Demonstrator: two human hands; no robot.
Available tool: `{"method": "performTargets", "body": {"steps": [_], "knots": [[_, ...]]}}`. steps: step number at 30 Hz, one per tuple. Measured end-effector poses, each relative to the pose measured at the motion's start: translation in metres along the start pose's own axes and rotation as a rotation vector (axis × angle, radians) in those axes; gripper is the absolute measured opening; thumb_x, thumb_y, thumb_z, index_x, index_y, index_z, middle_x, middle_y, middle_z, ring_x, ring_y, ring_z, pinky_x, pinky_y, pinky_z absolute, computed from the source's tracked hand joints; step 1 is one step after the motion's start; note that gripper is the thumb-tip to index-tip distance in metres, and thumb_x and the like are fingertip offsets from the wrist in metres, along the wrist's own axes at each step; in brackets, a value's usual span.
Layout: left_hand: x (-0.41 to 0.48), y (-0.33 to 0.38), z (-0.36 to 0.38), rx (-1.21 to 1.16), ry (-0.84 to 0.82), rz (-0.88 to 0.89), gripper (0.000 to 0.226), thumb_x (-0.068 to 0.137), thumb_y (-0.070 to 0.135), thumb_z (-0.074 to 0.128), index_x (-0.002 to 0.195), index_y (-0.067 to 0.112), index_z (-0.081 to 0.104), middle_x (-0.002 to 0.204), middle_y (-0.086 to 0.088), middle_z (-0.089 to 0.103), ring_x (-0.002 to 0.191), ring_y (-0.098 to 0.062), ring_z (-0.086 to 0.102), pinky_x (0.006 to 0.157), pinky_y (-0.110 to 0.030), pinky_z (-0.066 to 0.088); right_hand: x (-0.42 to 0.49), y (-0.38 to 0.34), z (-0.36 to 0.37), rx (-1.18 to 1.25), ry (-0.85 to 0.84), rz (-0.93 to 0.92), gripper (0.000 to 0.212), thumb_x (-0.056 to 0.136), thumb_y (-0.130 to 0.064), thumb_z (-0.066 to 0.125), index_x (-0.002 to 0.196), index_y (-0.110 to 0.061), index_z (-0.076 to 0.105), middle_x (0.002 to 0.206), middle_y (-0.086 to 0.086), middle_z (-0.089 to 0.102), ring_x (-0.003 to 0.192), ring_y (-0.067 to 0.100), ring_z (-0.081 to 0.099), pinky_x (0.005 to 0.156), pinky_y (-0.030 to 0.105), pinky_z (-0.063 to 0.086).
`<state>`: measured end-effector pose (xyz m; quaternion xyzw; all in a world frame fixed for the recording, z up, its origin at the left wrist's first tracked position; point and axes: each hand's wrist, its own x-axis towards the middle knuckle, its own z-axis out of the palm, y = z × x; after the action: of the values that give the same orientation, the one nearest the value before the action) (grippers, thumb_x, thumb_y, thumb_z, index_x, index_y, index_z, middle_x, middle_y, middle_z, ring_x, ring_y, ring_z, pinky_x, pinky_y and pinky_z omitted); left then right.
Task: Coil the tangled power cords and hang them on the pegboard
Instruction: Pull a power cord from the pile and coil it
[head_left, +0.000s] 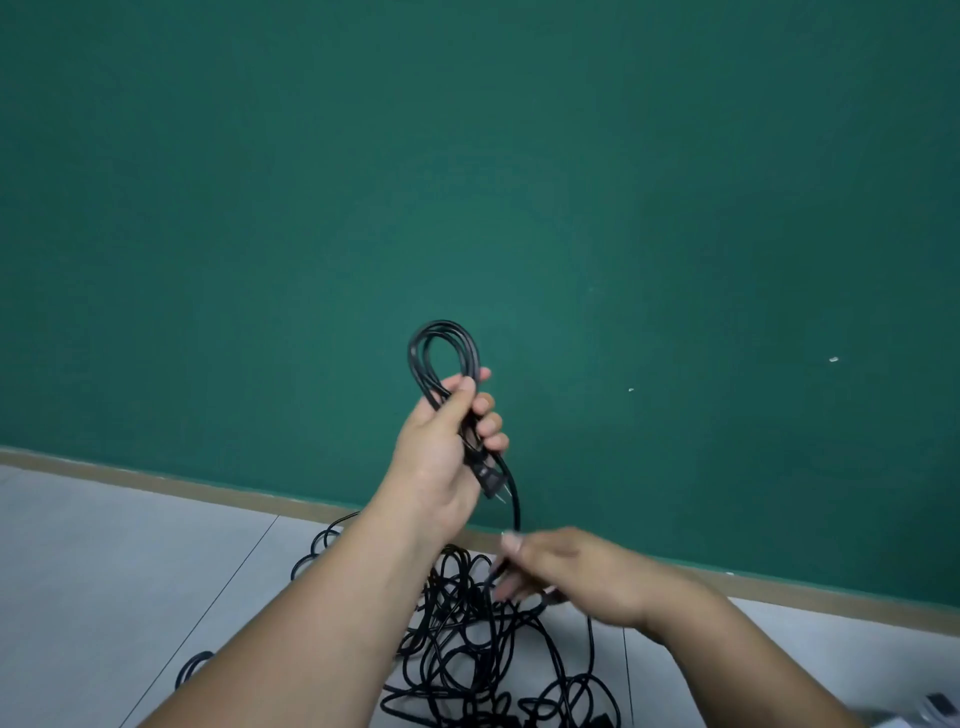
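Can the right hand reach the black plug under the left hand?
Probably yes: the black plug juts bare below the left hand, the right hand just beneath, though pinching the black cord.

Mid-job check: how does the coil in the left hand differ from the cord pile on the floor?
The coil is neat, even loops; the pile is a loose tangle. The coil is held up in the left hand against the green wall; the pile lies on the floor. Both are black cord.
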<state>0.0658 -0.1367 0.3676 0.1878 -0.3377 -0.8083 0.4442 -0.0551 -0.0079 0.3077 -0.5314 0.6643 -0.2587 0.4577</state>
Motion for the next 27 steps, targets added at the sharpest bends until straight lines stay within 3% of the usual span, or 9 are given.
{"method": "performTargets", "body": {"steps": [3, 5, 8, 12, 14, 17, 20, 23, 27], "knots": [[0.011, 0.020, -0.009, -0.095, 0.114, 0.121, 0.012, 0.109, 0.012, 0.051, 0.115, 0.009, 0.062, 0.071, -0.002, 0.051, 0.056, -0.013, 0.042, 0.050, -0.024, 0.035, 0.005, 0.014, 0.010, -0.276, -0.175, 0.041, 0.024, 0.102, -0.052, 0.060, 0.107, -0.033, 0.074, 0.106, -0.018, 0.079, 0.099, -0.003, 0.069, 0.105, 0.031, 0.051], [0.016, 0.030, -0.019, -0.142, 0.175, 0.164, 0.013, 0.110, 0.013, 0.051, 0.118, 0.011, 0.060, 0.072, -0.002, 0.050, 0.057, -0.014, 0.042, 0.052, -0.025, 0.036, 0.010, 0.021, 0.017, -0.316, -0.093, 0.038, 0.018, 0.096, -0.055, 0.064, 0.102, -0.041, 0.074, 0.107, -0.014, 0.076, 0.104, 0.007, 0.069, 0.102, 0.035, 0.054], [0.017, 0.031, -0.022, -0.136, 0.185, 0.170, 0.013, 0.110, 0.014, 0.051, 0.119, 0.011, 0.060, 0.072, -0.002, 0.049, 0.058, -0.014, 0.044, 0.054, -0.026, 0.038, 0.017, 0.018, 0.023, -0.227, 0.194, 0.000, 0.034, 0.093, -0.064, 0.064, 0.120, -0.044, 0.065, 0.114, -0.018, 0.069, 0.102, 0.005, 0.066, 0.094, 0.031, 0.055], [0.011, 0.019, -0.011, -0.076, 0.126, 0.158, 0.015, 0.110, 0.014, 0.051, 0.121, 0.011, 0.061, 0.073, -0.001, 0.050, 0.060, -0.014, 0.047, 0.059, -0.027, 0.041, 0.026, 0.009, 0.028, 0.067, 0.231, -0.090, 0.035, 0.099, -0.051, 0.066, 0.130, -0.035, 0.065, 0.124, -0.010, 0.074, 0.108, 0.003, 0.070, 0.107, 0.040, 0.053], [0.012, 0.015, -0.010, -0.033, 0.117, 0.175, 0.016, 0.111, 0.015, 0.051, 0.123, 0.011, 0.061, 0.074, -0.001, 0.051, 0.061, -0.014, 0.047, 0.060, -0.027, 0.042, 0.026, 0.004, 0.033, 0.139, 0.161, -0.100, 0.021, 0.103, -0.045, 0.063, 0.111, -0.026, 0.069, 0.114, 0.006, 0.077, 0.098, 0.012, 0.069, 0.098, 0.043, 0.053], [0.016, 0.019, -0.020, 0.173, 0.144, 0.290, 0.015, 0.111, 0.015, 0.051, 0.123, 0.011, 0.059, 0.074, 0.001, 0.048, 0.060, -0.013, 0.045, 0.057, -0.026, 0.039, 0.020, -0.005, 0.034, 0.251, 0.093, -0.090, 0.022, 0.114, -0.030, 0.046, 0.102, -0.018, 0.061, 0.098, 0.003, 0.080, 0.091, 0.019, 0.073, 0.087, 0.036, 0.051], [0.019, 0.028, -0.036, 0.582, 0.192, 0.432, 0.011, 0.111, 0.017, 0.052, 0.116, 0.018, 0.061, 0.070, 0.006, 0.046, 0.058, -0.010, 0.043, 0.054, -0.026, 0.038, 0.013, -0.013, 0.014, 0.325, 0.386, -0.135, 0.028, 0.112, -0.028, 0.049, 0.096, -0.017, 0.069, 0.065, -0.001, 0.054, 0.055, 0.017, 0.053, 0.061, 0.036, 0.047], [0.017, 0.030, -0.038, 0.679, 0.218, 0.458, 0.011, 0.111, 0.018, 0.051, 0.118, 0.017, 0.060, 0.065, 0.011, 0.044, 0.055, -0.009, 0.040, 0.053, -0.025, 0.039, -0.006, -0.021, -0.021, 0.344, 0.525, -0.241, 0.015, 0.103, -0.027, 0.067, 0.097, -0.017, 0.076, 0.060, -0.004, 0.040, 0.052, 0.013, 0.030, 0.046, 0.024, 0.030], [0.021, 0.027, -0.035, 0.602, 0.272, 0.403, 0.011, 0.109, 0.022, 0.053, 0.116, 0.019, 0.061, 0.069, 0.009, 0.047, 0.057, -0.012, 0.040, 0.054, -0.028, 0.040, -0.025, -0.009, -0.038, -0.167, 0.516, -0.213, 0.011, 0.099, -0.033, 0.073, 0.088, -0.031, 0.072, 0.062, -0.010, 0.050, 0.058, 0.009, 0.049, 0.060, 0.031, 0.050]]}}
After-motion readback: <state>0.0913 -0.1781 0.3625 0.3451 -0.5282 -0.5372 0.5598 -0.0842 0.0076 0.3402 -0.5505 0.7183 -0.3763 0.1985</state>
